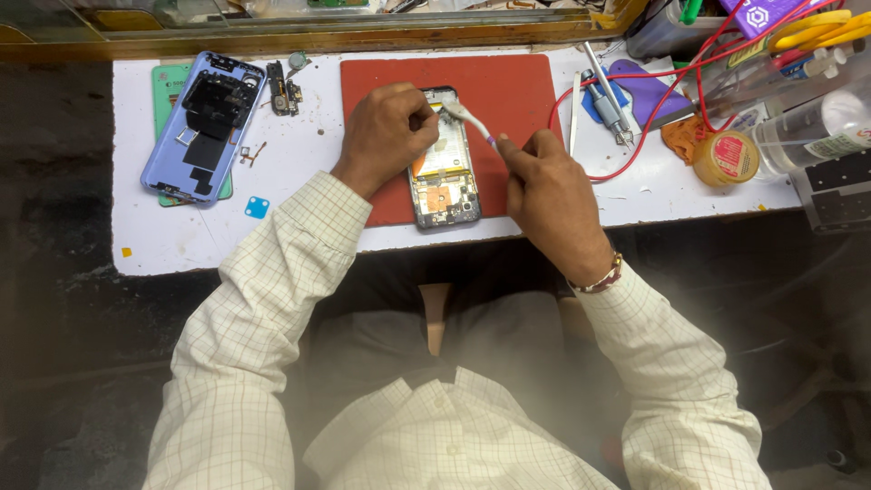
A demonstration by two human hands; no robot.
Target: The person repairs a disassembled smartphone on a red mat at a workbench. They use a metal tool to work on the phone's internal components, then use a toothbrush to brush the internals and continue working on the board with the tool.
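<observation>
Right hand [551,192] grips toothbrush [472,118]; left hand [388,130] steadies opened phone [443,181].

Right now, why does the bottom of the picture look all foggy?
Head view: a pale haze blurs the shirt and lap near the lens, so they look out of focus; the phone, brush, left hand and right hand on the red mat are sharp and evenly lit, with soft shadows.
</observation>
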